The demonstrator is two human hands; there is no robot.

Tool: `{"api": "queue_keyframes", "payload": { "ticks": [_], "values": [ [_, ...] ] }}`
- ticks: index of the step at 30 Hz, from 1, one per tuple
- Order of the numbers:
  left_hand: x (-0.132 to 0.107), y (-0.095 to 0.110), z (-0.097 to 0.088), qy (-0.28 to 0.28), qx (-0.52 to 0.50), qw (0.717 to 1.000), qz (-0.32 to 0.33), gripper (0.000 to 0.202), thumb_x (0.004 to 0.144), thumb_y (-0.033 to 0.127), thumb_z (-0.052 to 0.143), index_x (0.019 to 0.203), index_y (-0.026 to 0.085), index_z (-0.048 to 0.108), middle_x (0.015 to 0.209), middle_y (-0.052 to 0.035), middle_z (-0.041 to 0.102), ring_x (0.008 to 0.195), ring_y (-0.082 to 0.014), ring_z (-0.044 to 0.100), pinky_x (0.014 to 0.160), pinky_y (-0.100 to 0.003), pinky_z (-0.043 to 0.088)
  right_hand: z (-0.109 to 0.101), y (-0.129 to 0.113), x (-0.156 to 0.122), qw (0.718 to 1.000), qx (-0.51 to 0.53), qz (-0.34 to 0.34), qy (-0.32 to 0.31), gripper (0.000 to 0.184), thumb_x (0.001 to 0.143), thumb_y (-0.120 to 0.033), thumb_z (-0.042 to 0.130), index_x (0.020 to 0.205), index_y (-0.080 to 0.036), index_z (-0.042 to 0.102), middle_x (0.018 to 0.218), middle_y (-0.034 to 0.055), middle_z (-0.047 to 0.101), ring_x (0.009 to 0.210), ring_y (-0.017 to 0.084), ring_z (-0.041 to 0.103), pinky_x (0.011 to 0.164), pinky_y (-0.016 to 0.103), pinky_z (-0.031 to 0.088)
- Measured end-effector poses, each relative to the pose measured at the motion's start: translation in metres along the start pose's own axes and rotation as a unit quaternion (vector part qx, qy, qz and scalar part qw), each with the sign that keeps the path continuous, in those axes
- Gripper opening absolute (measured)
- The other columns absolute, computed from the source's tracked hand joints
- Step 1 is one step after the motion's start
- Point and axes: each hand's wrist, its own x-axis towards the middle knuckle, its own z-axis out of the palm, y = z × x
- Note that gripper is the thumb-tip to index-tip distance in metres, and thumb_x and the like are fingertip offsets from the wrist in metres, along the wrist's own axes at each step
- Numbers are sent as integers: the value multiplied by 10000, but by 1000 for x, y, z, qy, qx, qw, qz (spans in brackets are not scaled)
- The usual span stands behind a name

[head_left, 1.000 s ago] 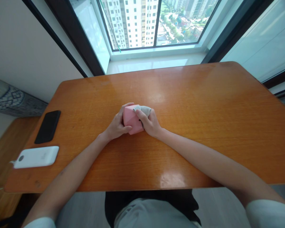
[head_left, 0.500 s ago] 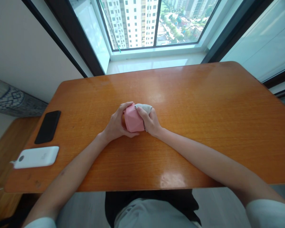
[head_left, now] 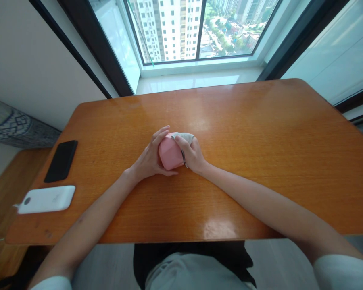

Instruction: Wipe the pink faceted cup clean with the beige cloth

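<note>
A pink faceted object [head_left: 170,155] sits between both hands near the middle of the orange wooden table [head_left: 260,133]. My left hand [head_left: 149,159] wraps round its left side, fingers curled over the top and thumb under it. My right hand [head_left: 193,155] presses a crumpled grey cloth [head_left: 186,137] against the object's right and far side, fingers closed on the cloth.
A black phone [head_left: 61,160] lies flat at the table's left end. Nearer to me a white power bank [head_left: 46,199] rests with a cable running off the left edge. A window sill and large window lie beyond the far edge.
The pink object has turned in my hands and tipped a little. My left fingers moved higher over its top. The cloth stays pressed at its far right.
</note>
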Motion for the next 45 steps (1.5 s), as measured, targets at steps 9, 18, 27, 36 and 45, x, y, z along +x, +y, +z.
{"api": "queue_keyframes", "payload": {
  "ticks": [9,18,27,36,45],
  "values": [
    [3,13,-3,9,-47,992,-115,1289,661,777,1022,1712,274,473,1582,-157,684,1328,-423,749,1136,-576,634,0,2,-4,998,-37,-58,-13,592,1041,-735,644,726,-242,550,697,-31,475,657,130,425,625,312,369],
    [-1,4,5,18,-127,988,-91,1300,765,825,950,1797,338,328,1774,-208,479,1527,-430,626,1278,-629,545,0,3,-5,998,-42,-49,-19,621,1040,-717,663,672,-233,538,624,-45,468,610,113,414,590,303,336],
    [1,4,4,8,38,999,28,1384,687,591,1106,1785,425,280,1807,-193,401,1643,-439,519,1300,-679,536,1,4,-1,1000,2,-26,-8,594,1031,-725,660,731,-217,593,718,-22,521,670,126,481,626,293,399],
    [2,16,2,-20,-106,985,-136,1174,765,686,1002,1714,305,427,1598,-167,627,1373,-403,725,1150,-579,640,-1,2,-6,989,-99,-103,-27,611,1059,-691,629,672,-243,477,618,-55,400,571,99,380,560,305,306],
    [-3,7,7,-1,-120,991,-60,1281,814,695,978,1805,422,215,1862,-172,332,1609,-435,562,1321,-674,519,1,-3,-7,990,-99,-93,-24,585,1042,-645,627,647,-243,471,597,-63,391,547,84,353,514,285,286]
  ]
}}
